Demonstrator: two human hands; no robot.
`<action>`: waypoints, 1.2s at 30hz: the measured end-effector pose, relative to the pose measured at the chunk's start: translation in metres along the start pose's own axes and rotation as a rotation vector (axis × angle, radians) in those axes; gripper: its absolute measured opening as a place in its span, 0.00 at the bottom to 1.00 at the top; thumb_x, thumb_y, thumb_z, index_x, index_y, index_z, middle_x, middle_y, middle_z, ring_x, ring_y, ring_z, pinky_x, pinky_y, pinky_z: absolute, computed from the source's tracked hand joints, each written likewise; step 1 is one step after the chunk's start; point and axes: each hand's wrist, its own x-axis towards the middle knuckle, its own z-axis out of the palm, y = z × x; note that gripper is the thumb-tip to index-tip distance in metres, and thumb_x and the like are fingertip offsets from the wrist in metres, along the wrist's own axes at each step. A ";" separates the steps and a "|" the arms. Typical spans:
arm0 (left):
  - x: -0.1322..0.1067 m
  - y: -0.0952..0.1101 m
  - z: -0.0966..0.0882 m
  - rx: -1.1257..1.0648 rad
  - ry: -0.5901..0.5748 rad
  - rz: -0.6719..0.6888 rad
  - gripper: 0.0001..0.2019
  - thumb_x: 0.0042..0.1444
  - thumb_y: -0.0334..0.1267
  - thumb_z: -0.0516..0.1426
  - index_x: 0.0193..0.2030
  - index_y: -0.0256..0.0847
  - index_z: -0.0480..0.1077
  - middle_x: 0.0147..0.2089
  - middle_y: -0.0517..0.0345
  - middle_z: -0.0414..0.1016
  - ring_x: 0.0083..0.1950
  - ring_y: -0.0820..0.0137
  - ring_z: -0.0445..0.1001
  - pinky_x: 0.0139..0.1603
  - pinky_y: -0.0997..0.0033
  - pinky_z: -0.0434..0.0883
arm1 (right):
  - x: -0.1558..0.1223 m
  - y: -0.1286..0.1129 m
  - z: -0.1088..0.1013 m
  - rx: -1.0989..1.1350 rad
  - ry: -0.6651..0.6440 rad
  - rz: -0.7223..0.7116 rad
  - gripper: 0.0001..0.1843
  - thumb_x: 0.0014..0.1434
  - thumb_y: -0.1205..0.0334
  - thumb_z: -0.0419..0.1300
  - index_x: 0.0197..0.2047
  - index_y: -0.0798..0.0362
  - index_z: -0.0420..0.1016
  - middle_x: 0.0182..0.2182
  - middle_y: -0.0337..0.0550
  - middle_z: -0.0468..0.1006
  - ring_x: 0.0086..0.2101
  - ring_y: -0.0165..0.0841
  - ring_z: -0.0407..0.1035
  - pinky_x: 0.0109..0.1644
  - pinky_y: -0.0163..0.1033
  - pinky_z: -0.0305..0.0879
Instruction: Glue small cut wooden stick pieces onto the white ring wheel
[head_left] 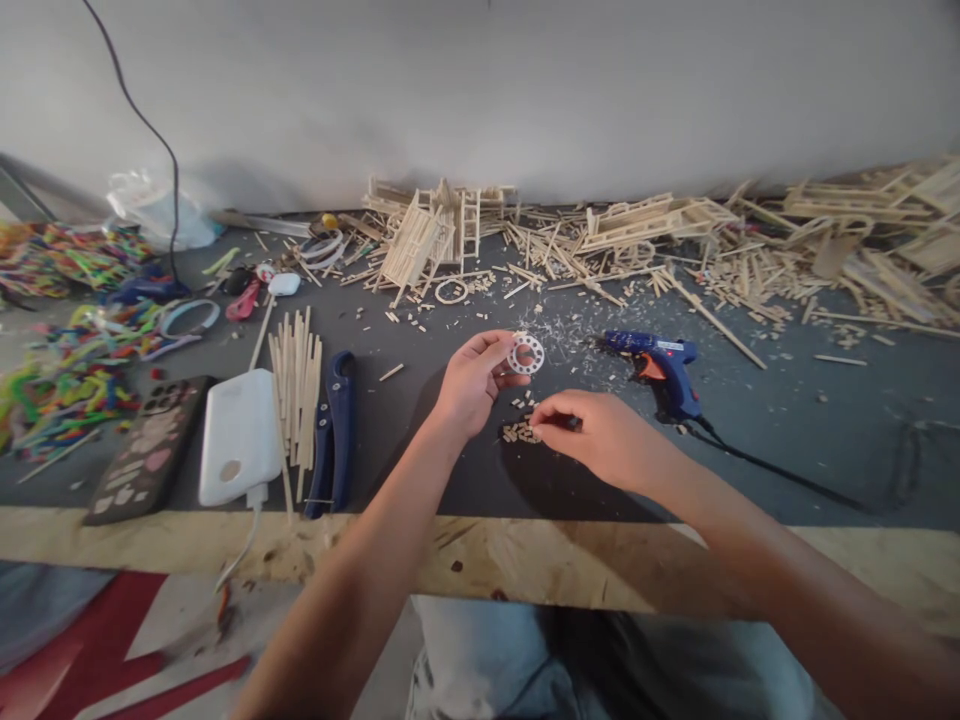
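I log: left hand [469, 380] pinches the white ring [526, 353], mid-table. Right hand [600, 432] sits fingertips-together at the wood bits [519, 432] just nearer (can't tell if gripping). Picking stage, I judge; lifting one bit calls for a fine pinch.

White wall [525, 90], dark tbl [825, 440], plywood edge [525, 560]

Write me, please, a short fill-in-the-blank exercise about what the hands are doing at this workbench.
1. The left hand holds a small white ring pierced with round ____.
2. The glue gun lying to the right of the hands is ____ in colour.
3. The right hand, fingers pinched, is at a little pile of ____ bits.

Missing words: holes; blue; wooden
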 end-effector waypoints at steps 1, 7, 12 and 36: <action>0.000 0.000 0.000 0.011 -0.010 0.000 0.05 0.52 0.35 0.61 0.34 0.38 0.70 0.31 0.58 0.77 0.32 0.72 0.77 0.28 0.75 0.74 | -0.001 0.001 -0.005 0.053 0.009 0.018 0.06 0.57 0.63 0.57 0.34 0.49 0.77 0.32 0.40 0.78 0.31 0.32 0.70 0.35 0.37 0.62; -0.005 0.000 0.004 0.049 -0.103 -0.019 0.05 0.52 0.35 0.62 0.33 0.37 0.71 0.31 0.57 0.77 0.32 0.72 0.77 0.29 0.76 0.75 | -0.003 0.019 -0.026 0.413 0.095 0.127 0.09 0.56 0.54 0.61 0.36 0.50 0.76 0.29 0.39 0.77 0.28 0.30 0.69 0.33 0.36 0.63; -0.009 0.001 0.008 0.096 -0.148 -0.058 0.06 0.51 0.35 0.62 0.33 0.36 0.71 0.31 0.55 0.77 0.32 0.71 0.77 0.29 0.74 0.75 | -0.002 0.034 -0.027 0.647 0.250 0.115 0.11 0.53 0.53 0.64 0.35 0.51 0.75 0.28 0.40 0.76 0.28 0.30 0.68 0.35 0.38 0.65; -0.013 -0.005 0.010 0.226 -0.278 -0.160 0.07 0.50 0.37 0.63 0.33 0.36 0.73 0.29 0.55 0.77 0.28 0.71 0.76 0.26 0.74 0.76 | 0.001 0.039 -0.020 0.737 0.236 0.159 0.10 0.53 0.55 0.64 0.35 0.52 0.76 0.28 0.39 0.76 0.28 0.29 0.68 0.36 0.38 0.66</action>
